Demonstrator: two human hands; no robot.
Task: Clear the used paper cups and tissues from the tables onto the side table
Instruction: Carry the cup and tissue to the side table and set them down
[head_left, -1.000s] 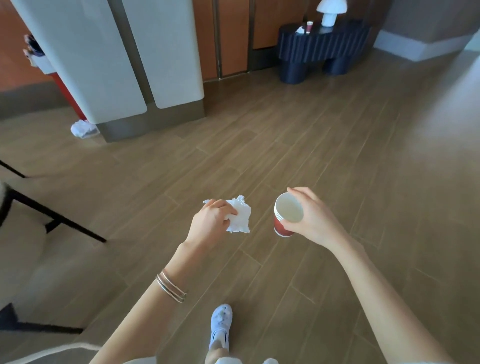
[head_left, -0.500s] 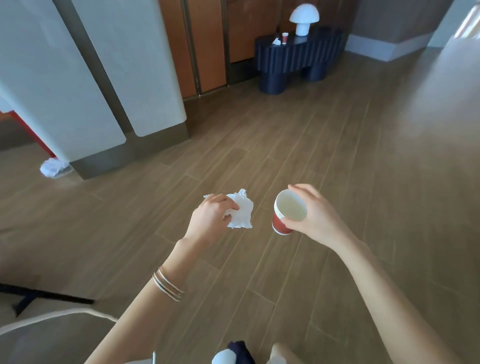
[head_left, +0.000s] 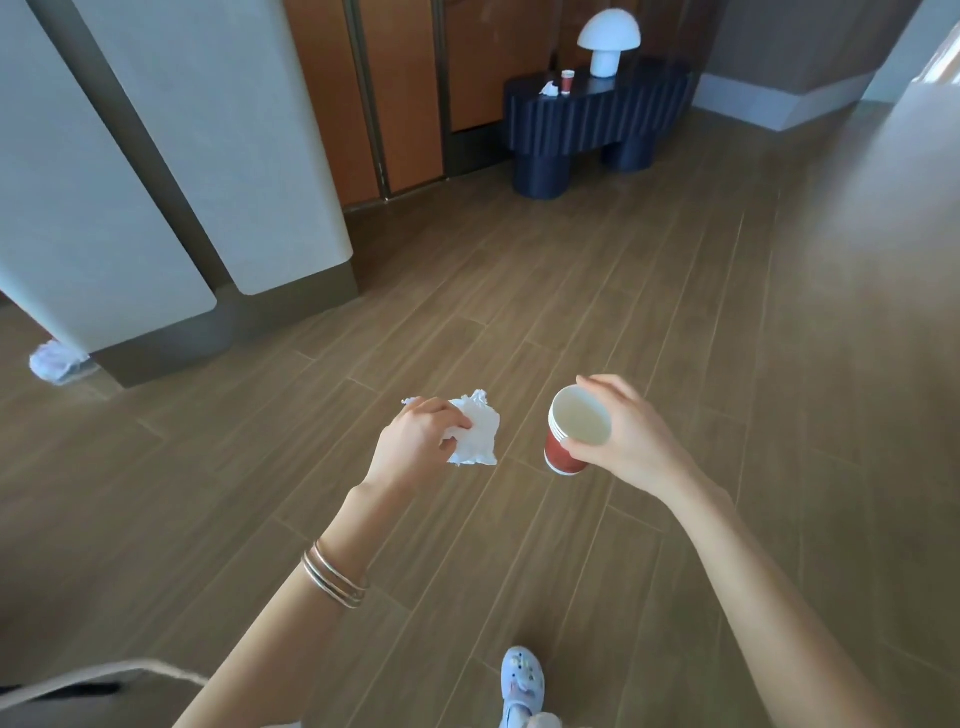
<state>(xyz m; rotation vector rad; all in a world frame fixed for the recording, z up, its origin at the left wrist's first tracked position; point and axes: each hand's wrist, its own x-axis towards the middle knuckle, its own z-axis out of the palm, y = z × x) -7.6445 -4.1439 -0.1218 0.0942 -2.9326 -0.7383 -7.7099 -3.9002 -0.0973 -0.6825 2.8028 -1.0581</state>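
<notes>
The step in hand looks like the carry: both hands are loaded and the drop-off is across the room. The left hand (head_left: 415, 444) pinches a crumpled white paper tissue (head_left: 478, 434) between thumb and curled fingers. The right hand (head_left: 631, 439) is wrapped round the rim and side of a red paper cup with a white inside (head_left: 569, 441), tilted a little toward the left. Its lip shows several stacked rims, so it may be more than 1 cup. The 2 hands are apart, held out over the brown wood-plank floor (head_left: 701, 322).

The dark blue ribbed side table (head_left: 597, 122) stands far ahead, slightly right, against the wall. It already bears 1 small red cup (head_left: 568, 82), 1 white tissue (head_left: 549, 89) just left of it, and a white mushroom-shaped lamp (head_left: 608, 44) on the right.

The next move calls for walking to that table and setting the cup upright on the bare top beside the others, then releasing the tissue next to it, clear of the lamp. A blurred white wad (head_left: 52, 361) lies on the floor at far left; what it is I cannot tell.
</notes>
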